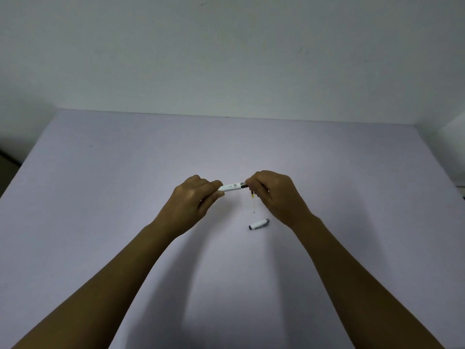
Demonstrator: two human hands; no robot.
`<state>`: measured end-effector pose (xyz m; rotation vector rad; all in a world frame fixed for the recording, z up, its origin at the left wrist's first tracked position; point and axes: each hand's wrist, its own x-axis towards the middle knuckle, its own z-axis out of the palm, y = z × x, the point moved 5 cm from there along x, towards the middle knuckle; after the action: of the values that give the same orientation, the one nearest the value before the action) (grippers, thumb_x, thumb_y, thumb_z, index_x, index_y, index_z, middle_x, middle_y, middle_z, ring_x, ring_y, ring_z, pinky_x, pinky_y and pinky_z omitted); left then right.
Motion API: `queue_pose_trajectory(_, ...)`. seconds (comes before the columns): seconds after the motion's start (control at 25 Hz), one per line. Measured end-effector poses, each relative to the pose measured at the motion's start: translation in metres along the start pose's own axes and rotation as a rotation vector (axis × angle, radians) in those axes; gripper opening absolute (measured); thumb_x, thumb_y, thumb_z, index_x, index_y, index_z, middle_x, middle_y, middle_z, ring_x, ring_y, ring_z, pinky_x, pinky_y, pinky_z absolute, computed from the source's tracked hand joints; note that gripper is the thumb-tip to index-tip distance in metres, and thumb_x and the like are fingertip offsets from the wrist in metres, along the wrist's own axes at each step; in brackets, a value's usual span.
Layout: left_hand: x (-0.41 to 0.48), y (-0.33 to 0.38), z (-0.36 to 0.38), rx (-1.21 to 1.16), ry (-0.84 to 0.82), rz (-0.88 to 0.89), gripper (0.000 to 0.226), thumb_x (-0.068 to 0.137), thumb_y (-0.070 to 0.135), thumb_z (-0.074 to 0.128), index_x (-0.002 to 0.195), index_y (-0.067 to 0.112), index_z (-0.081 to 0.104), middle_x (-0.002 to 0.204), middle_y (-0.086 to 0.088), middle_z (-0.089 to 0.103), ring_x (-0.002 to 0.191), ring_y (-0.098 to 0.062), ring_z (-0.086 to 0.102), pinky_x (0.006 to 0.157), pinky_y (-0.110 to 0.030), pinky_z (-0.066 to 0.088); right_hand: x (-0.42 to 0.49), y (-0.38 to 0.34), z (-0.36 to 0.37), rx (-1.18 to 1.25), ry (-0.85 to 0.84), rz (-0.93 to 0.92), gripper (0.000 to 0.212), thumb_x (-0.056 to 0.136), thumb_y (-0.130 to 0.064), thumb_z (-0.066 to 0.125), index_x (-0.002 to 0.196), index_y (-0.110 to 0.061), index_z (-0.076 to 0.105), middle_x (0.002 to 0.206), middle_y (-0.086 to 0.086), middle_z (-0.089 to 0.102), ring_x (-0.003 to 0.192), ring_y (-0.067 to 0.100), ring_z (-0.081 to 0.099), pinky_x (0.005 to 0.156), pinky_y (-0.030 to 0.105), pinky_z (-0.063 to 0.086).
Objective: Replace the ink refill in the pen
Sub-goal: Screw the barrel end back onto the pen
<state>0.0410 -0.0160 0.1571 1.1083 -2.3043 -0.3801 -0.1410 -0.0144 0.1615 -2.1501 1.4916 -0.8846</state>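
Left hand pinches the white pen barrel, right hand pinches its metal end with a thin refill dangling — best twist gently, barrel level, clear of the cap.

glossy white plastic pen barrel with metal collar, matt lilac table

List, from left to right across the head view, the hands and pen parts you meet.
left hand → pen barrel → refill, hanging below the right hand's fingers → right hand. The cap's place overlaps, so it is left out.
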Motion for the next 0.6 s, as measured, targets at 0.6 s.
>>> queue_pose_trajectory(0.6,0.0007,0.0073,-0.0032,0.026,0.01,0.04,0.032,0.092,0.03,0.043,0.093,0.008,0.067,0.058,0.0,0.053,0.059,-0.016,0.04,0.053,-0.024,0.032,-0.0027,-0.0028,-0.0034,0.1,-0.109,0.038,0.023,0.09,-0.033,0.051,0.095,-0.012,0.06,0.083,-0.001,0.064,0.078,0.017,0.061,0.075,0.035,0.052)
